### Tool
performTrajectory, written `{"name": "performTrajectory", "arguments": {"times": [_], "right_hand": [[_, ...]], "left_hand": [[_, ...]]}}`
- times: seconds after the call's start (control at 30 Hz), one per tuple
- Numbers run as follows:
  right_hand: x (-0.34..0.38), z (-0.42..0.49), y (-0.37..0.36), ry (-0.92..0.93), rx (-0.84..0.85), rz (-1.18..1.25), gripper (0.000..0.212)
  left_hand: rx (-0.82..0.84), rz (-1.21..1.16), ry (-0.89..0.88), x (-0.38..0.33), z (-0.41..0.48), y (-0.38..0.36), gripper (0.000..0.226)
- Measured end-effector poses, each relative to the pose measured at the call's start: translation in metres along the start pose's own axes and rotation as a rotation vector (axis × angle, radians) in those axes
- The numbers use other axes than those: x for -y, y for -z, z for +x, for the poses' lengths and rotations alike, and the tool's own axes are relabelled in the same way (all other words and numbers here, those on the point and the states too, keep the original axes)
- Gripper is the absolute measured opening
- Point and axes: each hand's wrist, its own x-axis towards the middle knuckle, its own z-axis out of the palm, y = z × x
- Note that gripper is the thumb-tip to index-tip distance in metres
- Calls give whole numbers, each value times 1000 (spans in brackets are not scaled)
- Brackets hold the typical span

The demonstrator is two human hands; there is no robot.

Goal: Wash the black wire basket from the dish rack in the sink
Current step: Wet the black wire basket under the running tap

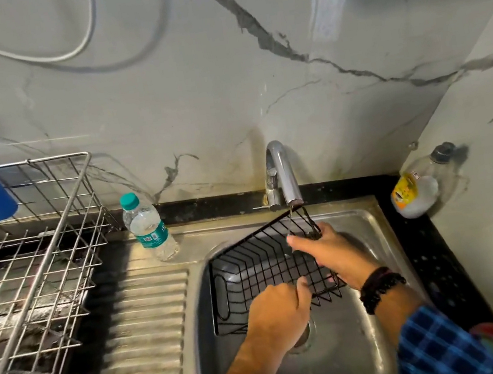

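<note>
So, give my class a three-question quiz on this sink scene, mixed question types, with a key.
1. True or false: both hands hold the black wire basket.
2. What stands on the draining board left of the tap? A) water bottle B) kettle C) pan
3. Fill in: the basket's far corner is tilted up under the ___.

Key: 1 true: left hand on the near edge, right hand on the far corner. 2 A. 3 tap.

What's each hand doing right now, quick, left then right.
Left hand: closed on the near edge of the black wire basket.
Right hand: closed on the basket's far corner, under the tap.
</note>
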Motion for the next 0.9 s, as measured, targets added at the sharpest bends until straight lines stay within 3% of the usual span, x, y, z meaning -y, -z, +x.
{"name": "performTrajectory", "arguments": {"times": [0.1,0.2,0.27,0.37,0.43,0.5,0.57,0.67,0.83,0.9], "right_hand": [[-14,-1,6,-40,-92,155,65],[-33,-7,19,-78,-122,358,57],[-43,-14,28,-107,-93,483,48],[-51,-23,40,-129,-83,589,45],[-52,-29,44,-135,-96,616,38],[-48,-37,49,-116,-87,626,30],[-38,-46,55,-96,-87,594,20],[-27,-55,70,-54,-96,553,20],[-39,-70,81,38,-122,500,87],[-52,-81,82,101,-132,548,90]], "left_hand": [[-102,154,-90,-2,-2,2,83],[-244,167,-150,11,-4,17,53],[-384,197,-37,31,-5,30,48],[-478,42,230,59,-6,54,71],[-329,-375,374,70,-7,69,81],[1,-1017,487,74,-4,78,84],[205,-1328,540,72,-5,82,94],[261,-1314,493,61,-6,85,96],[321,-1517,634,40,-11,75,31],[315,-1488,645,30,-19,69,8]]}}
